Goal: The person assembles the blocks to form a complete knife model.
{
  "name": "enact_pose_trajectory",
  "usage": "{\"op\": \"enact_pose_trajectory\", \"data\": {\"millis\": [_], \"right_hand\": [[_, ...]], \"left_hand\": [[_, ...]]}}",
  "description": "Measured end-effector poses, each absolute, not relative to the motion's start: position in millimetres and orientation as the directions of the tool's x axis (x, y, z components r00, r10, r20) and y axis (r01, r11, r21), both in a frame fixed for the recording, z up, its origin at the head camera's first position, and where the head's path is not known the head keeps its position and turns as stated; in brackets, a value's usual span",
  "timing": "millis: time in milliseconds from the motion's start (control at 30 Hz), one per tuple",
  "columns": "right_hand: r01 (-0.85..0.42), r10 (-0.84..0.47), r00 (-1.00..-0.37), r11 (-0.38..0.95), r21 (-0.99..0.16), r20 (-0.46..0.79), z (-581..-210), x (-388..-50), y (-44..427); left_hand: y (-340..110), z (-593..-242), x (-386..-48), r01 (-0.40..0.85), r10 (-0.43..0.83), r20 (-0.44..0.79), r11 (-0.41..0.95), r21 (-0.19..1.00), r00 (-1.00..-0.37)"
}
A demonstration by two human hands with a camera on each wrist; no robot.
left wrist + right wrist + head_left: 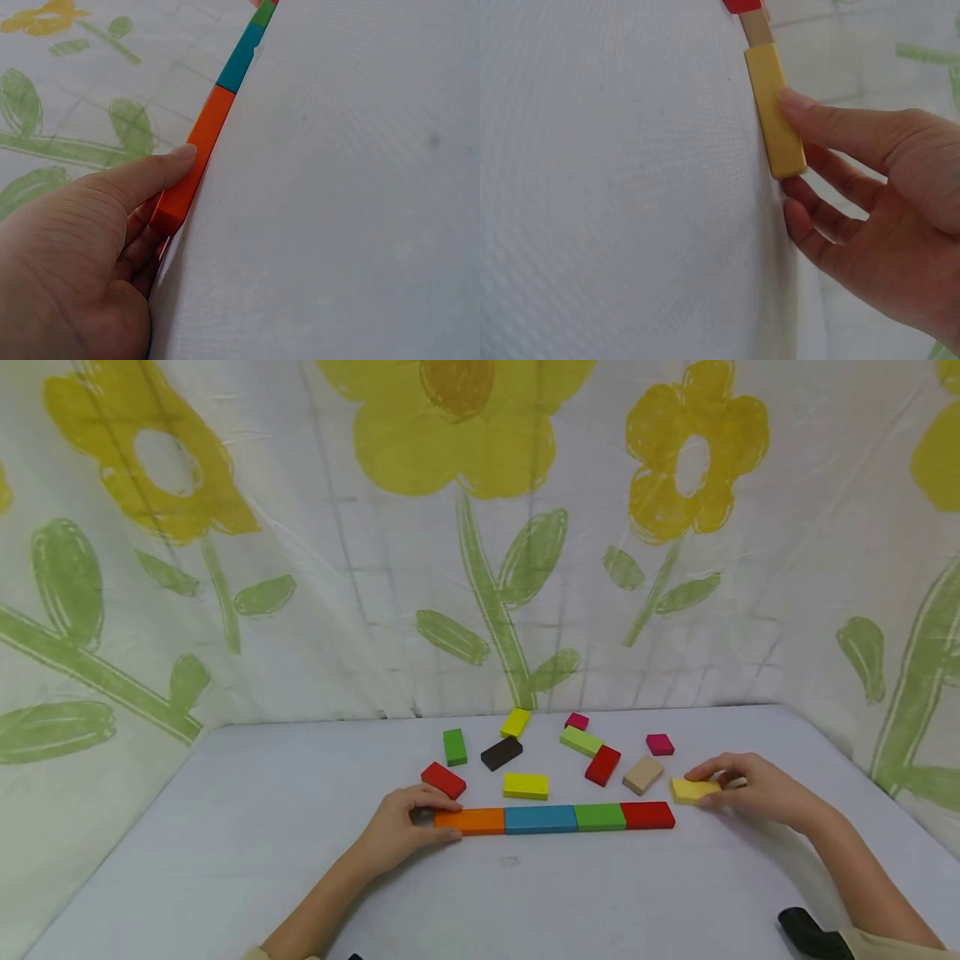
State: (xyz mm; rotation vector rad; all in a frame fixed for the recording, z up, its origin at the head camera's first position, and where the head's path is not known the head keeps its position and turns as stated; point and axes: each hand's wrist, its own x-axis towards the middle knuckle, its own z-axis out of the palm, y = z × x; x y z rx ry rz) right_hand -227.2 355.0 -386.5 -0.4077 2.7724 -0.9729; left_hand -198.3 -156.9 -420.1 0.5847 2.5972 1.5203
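Four blocks lie end to end in a row: orange (pixel 480 821), blue (pixel 540 819), green (pixel 600 817) and red (pixel 648 816). My left hand (pixel 399 829) grips the orange block's left end between thumb and fingers; the left wrist view shows the thumb on the side of the orange block (pixel 199 161). Just right of and slightly above the red end, my right hand (pixel 765 789) pinches a light yellow block (pixel 688 791), apart from the row. In the right wrist view the thumb of my right hand (pixel 877 187) presses the side of the yellow block (pixel 775 112).
Behind the row lie a second red block (pixel 443 780), a bright yellow block (pixel 526 786), a black block (pixel 502 753), a tan block (pixel 642 775), a pink block (pixel 660 744) and several others. A flowered cloth (pixel 337 610) hangs behind the white table (pixel 225 827).
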Motion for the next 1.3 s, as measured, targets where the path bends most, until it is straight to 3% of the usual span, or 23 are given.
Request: {"op": "enact_pose_trajectory", "data": {"millis": [433,1300], "right_hand": [[-0.294,-0.5,-0.862,0.621,-0.727,-0.079,-387.5,-222.7,357.8],[-0.258,-0.536,-0.838,0.554,-0.792,-0.102,-391.5,-222.9,356.8]], "left_hand": [[-156.8,-420.1,-198.4,0.277,0.355,0.117,0.441,0.854,-0.928],[-156.2,-419.7,-198.1,0.279,0.352,0.116,0.457,0.844,-0.929]]}}
